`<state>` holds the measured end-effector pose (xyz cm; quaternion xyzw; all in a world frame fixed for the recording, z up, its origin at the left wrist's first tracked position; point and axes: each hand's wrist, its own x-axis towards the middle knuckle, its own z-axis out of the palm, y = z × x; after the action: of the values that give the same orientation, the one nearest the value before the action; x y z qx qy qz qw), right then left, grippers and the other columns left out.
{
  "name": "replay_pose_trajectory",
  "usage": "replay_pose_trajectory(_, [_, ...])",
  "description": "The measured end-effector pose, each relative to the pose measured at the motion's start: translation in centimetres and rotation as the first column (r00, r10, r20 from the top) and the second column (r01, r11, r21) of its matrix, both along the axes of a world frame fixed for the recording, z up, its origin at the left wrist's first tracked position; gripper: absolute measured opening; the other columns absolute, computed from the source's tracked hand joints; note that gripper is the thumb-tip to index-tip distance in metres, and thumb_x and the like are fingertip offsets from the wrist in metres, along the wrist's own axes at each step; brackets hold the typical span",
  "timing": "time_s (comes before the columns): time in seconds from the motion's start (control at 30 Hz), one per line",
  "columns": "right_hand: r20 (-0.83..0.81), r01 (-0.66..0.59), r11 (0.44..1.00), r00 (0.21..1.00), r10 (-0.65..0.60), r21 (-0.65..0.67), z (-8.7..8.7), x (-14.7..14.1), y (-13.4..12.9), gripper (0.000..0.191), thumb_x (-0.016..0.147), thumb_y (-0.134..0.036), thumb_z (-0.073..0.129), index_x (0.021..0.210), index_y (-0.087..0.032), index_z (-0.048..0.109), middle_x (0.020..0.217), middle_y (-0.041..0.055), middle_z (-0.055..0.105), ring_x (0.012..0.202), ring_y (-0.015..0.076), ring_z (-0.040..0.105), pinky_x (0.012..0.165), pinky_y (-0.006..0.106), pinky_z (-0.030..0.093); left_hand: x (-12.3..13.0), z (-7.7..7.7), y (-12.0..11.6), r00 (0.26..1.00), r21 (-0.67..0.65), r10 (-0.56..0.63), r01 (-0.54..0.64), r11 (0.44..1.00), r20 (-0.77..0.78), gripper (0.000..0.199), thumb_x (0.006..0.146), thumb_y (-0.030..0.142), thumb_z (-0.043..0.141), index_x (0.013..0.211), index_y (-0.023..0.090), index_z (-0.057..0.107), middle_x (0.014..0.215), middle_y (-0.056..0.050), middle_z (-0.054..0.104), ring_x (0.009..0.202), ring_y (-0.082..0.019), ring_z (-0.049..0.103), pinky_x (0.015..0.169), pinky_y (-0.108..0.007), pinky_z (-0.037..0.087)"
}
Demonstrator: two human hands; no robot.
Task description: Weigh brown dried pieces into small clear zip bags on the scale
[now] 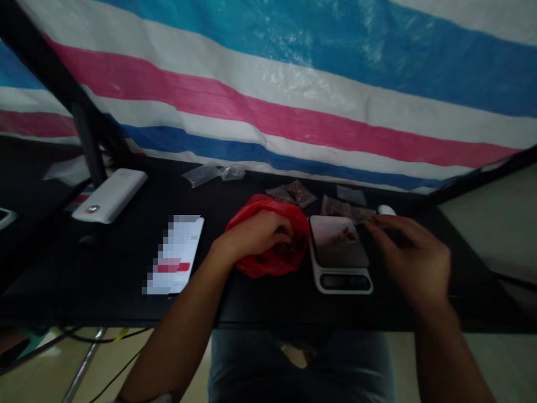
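Observation:
My left hand (264, 232) reaches into an open red plastic bag (239, 221), its fingers curled down. What they grip inside is too dark to see. To the right stands a white kitchen scale (342, 284) with a shiny metal plate and a dark display. Past its right edge, my right hand (413, 252) has thumb and forefinger brought together in a pinch, beside small clear bags (335, 207) with brown contents. Whatever is between those fingertips cannot be made out. More filled clear bags (300, 193) lie behind the red bag.
Left of the red bag lies a lit phone (178, 254). A white power bank (109, 196) is farther left. Clear plastic bags (203, 174) lie at the back of the black table (268, 308), before a striped plastic sheet (268, 106). Cables hang below.

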<state>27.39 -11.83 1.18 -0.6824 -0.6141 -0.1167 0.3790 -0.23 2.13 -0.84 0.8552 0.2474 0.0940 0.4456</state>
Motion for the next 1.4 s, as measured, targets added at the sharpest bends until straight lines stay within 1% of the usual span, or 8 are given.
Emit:
replay_pose_trajectory(0.03, [-0.014, -0.014, 1.000, 1.000, 0.014, 0.011, -0.3, 0.3, 0.0, 0.014, 0.093, -0.032, 0.073, 0.101, -0.022, 0.079, 0.102, 0.0073, 0.081, 0.094, 0.0242, 0.077, 0.087, 0.037, 0.061, 0.1, 0.0, 0.0, 1.000, -0.026, 0.004, -0.004, 1.000, -0.006, 0.018, 0.094, 0.019, 0.062, 0.101, 0.018, 0.079, 0.100, -0.004, 0.081, 0.087, -0.017, 0.073, 0.078, -0.024, 0.052])
replay_pose_trajectory(0.2, [-0.086, -0.063, 0.997, 0.994, 0.066, 0.038, -1.0, 1.0, 0.1, 0.013, 0.094, -0.027, 0.071, 0.102, -0.022, 0.080, 0.104, 0.0080, 0.080, 0.095, 0.0241, 0.076, 0.089, 0.041, 0.063, 0.6, 0.4, 0.0, 1.000, -0.071, -0.004, 0.003, 0.998, -0.011, 0.019, 0.093, 0.028, 0.063, 0.102, 0.019, 0.078, 0.104, -0.003, 0.080, 0.094, -0.019, 0.072, 0.084, -0.024, 0.052])
replay_pose_trajectory(0.4, [-0.102, -0.129, 0.989, 0.985, 0.136, 0.071, -1.4, 0.3, 0.7, 0.010, 0.093, -0.023, 0.073, 0.099, -0.022, 0.081, 0.100, 0.0079, 0.080, 0.094, 0.0235, 0.076, 0.088, 0.039, 0.064, 1.0, 1.4, -0.8, 0.999, -0.234, 0.012, -0.021, 0.972, -0.036, 0.023, 0.091, 0.035, 0.065, 0.105, 0.021, 0.076, 0.102, -0.002, 0.080, 0.092, -0.019, 0.073, 0.082, -0.025, 0.055])
replay_pose_trajectory(0.53, [-0.116, -0.195, 0.980, 0.973, 0.199, 0.046, -2.1, 0.0, 1.2, 0.012, 0.094, -0.021, 0.071, 0.101, -0.023, 0.081, 0.102, 0.0079, 0.079, 0.094, 0.0223, 0.076, 0.088, 0.037, 0.064, 1.2, 1.2, -0.8, 0.999, -0.298, 0.037, -0.034, 0.954, 0.004, 0.023, 0.090, 0.036, 0.066, 0.105, 0.020, 0.074, 0.102, -0.003, 0.079, 0.091, -0.019, 0.073, 0.080, -0.026, 0.056])
replay_pose_trajectory(0.73, [-0.115, -0.212, 0.977, 0.971, 0.209, -0.014, -2.5, 0.3, 1.2, 0.014, 0.095, -0.023, 0.070, 0.104, -0.025, 0.081, 0.105, 0.0074, 0.080, 0.098, 0.0231, 0.076, 0.093, 0.040, 0.063, 1.3, 0.6, -0.6, 0.998, -0.286, 0.053, -0.043, 0.957, 0.029, 0.024, 0.091, 0.037, 0.066, 0.107, 0.020, 0.074, 0.105, -0.004, 0.079, 0.095, -0.020, 0.073, 0.084, -0.028, 0.057])
replay_pose_trajectory(0.9, [-0.106, -0.246, 0.968, 0.965, 0.239, -0.053, -2.4, 0.5, 0.9, 0.015, 0.096, -0.025, 0.069, 0.105, -0.026, 0.081, 0.107, 0.0070, 0.080, 0.099, 0.0238, 0.076, 0.095, 0.041, 0.064, 1.4, 0.7, -0.7, 0.998, -0.266, 0.057, -0.053, 0.962, 0.010, 0.025, 0.090, 0.039, 0.067, 0.105, 0.020, 0.075, 0.103, -0.004, 0.079, 0.094, -0.021, 0.073, 0.082, -0.028, 0.057])
replay_pose_trajectory(1.2, [-0.079, -0.309, 0.942, 0.950, 0.301, -0.128, -1.5, 0.8, 1.0, 0.015, 0.097, -0.022, 0.069, 0.107, -0.023, 0.080, 0.110, 0.0089, 0.080, 0.106, 0.0239, 0.075, 0.099, 0.042, 0.062, 1.5, 0.6, -0.6, 0.998, -0.244, 0.060, -0.060, 0.968, -0.007, 0.026, 0.091, 0.038, 0.066, 0.106, 0.020, 0.075, 0.103, -0.005, 0.079, 0.093, -0.022, 0.073, 0.078, -0.028, 0.057])
replay_pose_trajectory(1.4, [-0.084, -0.329, 0.924, 0.944, 0.319, -0.194, -1.1, 1.1, 0.9, 0.021, 0.097, -0.021, 0.067, 0.114, -0.023, 0.079, 0.115, 0.0096, 0.080, 0.109, 0.0242, 0.074, 0.101, 0.043, 0.060, 1.5, 0.7, -0.7, 0.998, -0.240, 0.060, -0.060, 0.969, -0.006, 0.027, 0.090, 0.039, 0.066, 0.105, 0.020, 0.076, 0.103, -0.005, 0.080, 0.094, -0.023, 0.072, 0.080, -0.028, 0.057])
